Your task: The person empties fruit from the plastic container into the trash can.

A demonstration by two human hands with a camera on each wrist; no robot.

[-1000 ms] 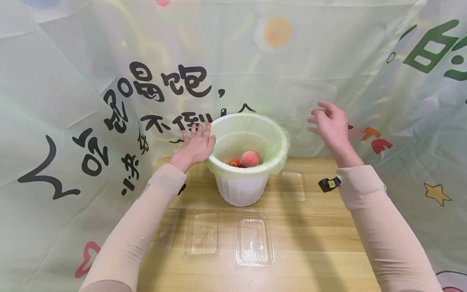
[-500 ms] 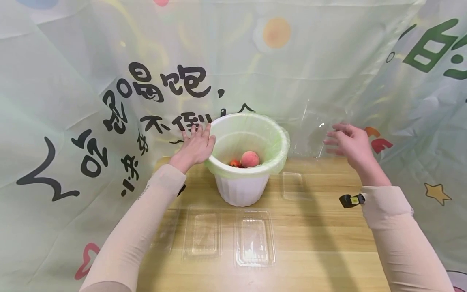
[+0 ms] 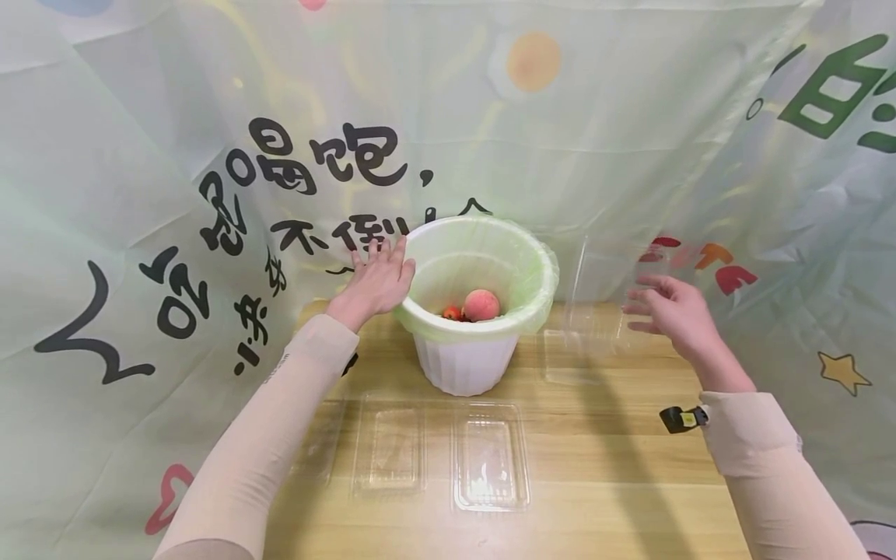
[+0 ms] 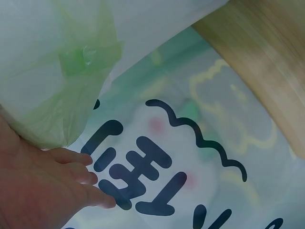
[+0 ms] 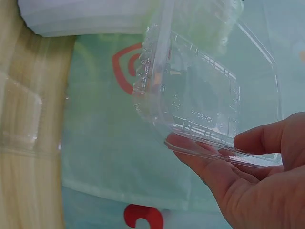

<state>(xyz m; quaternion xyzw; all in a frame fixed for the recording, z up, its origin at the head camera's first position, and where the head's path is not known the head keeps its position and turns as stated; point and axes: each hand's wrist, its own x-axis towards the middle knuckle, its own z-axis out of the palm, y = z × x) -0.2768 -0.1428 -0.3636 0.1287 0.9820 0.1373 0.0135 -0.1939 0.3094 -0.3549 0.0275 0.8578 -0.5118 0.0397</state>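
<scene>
My right hand [image 3: 668,311] pinches the edge of a clear plastic container [image 5: 200,90] between thumb and fingers, to the right of the bucket; in the right wrist view the thumb lies on its near side. My left hand [image 3: 378,281] rests with straight fingers at the left rim of a white bucket [image 3: 465,362] lined with a thin green bag [image 3: 528,311]. Inside the bucket lie a peach [image 3: 481,305] and a small red fruit [image 3: 451,313]. The left wrist view has the left hand [image 4: 43,186] beside the bag's hanging edge [image 4: 71,109].
Clear plastic containers stand on the wooden table [image 3: 588,498]: one [image 3: 492,459] in front of the bucket, another [image 3: 392,451] to its left, a faint one [image 3: 318,443] near the left sleeve and one [image 3: 567,358] at right. A printed cloth [image 3: 616,93] walls the back and sides.
My right hand has moved right and down with the clear container, which has come down towards the table behind the bucket's right side. The left hand has stayed at the rim.
</scene>
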